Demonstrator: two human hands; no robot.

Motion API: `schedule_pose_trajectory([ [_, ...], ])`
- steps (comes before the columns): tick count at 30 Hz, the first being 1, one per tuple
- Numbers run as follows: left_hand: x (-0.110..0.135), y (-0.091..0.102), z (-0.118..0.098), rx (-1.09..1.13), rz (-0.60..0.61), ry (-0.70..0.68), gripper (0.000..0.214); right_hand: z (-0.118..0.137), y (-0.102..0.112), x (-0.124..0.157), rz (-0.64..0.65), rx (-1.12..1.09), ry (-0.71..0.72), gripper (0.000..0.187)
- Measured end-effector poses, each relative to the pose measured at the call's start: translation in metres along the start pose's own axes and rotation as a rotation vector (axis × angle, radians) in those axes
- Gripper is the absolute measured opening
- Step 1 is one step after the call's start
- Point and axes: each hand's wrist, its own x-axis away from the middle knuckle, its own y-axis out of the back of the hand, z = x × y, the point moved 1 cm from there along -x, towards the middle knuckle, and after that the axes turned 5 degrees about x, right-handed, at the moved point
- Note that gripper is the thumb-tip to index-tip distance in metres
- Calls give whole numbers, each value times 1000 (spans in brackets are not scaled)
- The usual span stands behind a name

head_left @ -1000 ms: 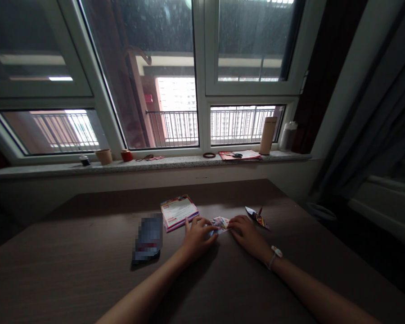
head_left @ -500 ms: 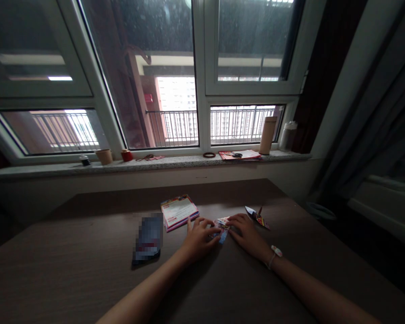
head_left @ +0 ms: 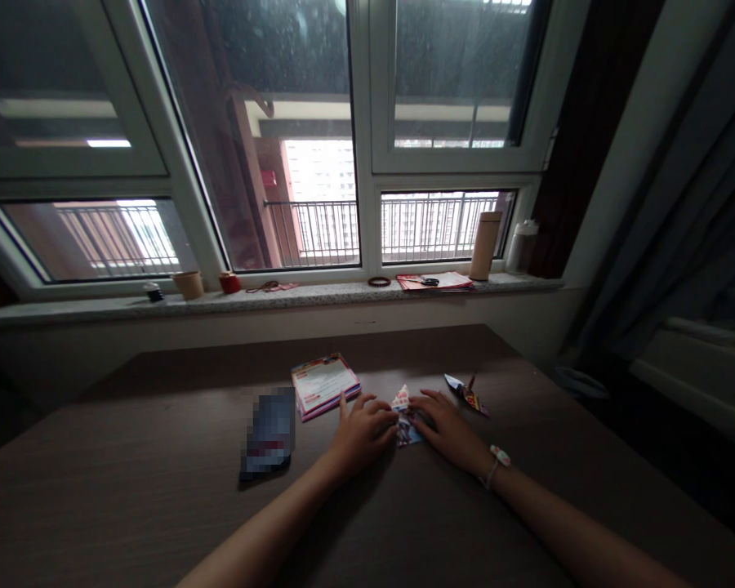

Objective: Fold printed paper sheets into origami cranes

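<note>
A small piece of printed colourful paper (head_left: pixel 403 416) lies partly folded on the dark wooden table (head_left: pixel 159 506), one corner standing up. My left hand (head_left: pixel 360 433) pinches its left side with curled fingers. My right hand (head_left: pixel 447 425) presses on its right side, fingers bent over it. A stack of the same printed paper sheets (head_left: pixel 324 384) lies just behind my left hand. A finished folded paper figure (head_left: pixel 465 394) rests to the right of my right hand.
A dark flat object (head_left: pixel 269 433), blurred out, lies left of my left hand. The stone windowsill (head_left: pixel 318 298) holds a tan cup (head_left: pixel 189 284), a red cup (head_left: pixel 229 282), red papers with scissors (head_left: pixel 434 282), a tall bottle (head_left: pixel 486 245) and a jar (head_left: pixel 523 245). A curtain (head_left: pixel 679 229) hangs right.
The paper lay flat between my hands; now a flap has been folded up and a corner stands above the table. Both hands stayed in place with small finger movements.
</note>
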Motion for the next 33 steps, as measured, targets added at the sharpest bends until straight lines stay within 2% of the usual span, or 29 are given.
schedule_pose_trajectory([
  [6, 1, 1, -5, -54, -80, -25, 21, 8, 5, 0, 23, 32, 67, 21],
  [11, 1, -2, 0, -74, -53, -1, 25, 7, 5, 1, 43, 34, 31, 19],
  [15, 0, -3, 3, -57, -54, 26, 29, 7, 4, 1, 67, 28, 0, 34],
  [18, 0, -2, 2, -54, -73, 33, 25, 6, 2, 1, 64, 15, 5, 46],
  [24, 0, -3, 2, -72, -82, 35, 23, 1, 1, 1, 44, 21, 21, 21],
  [33, 1, 2, -4, -14, -74, 9, 23, 6, 7, 0, -19, 65, -20, 15],
])
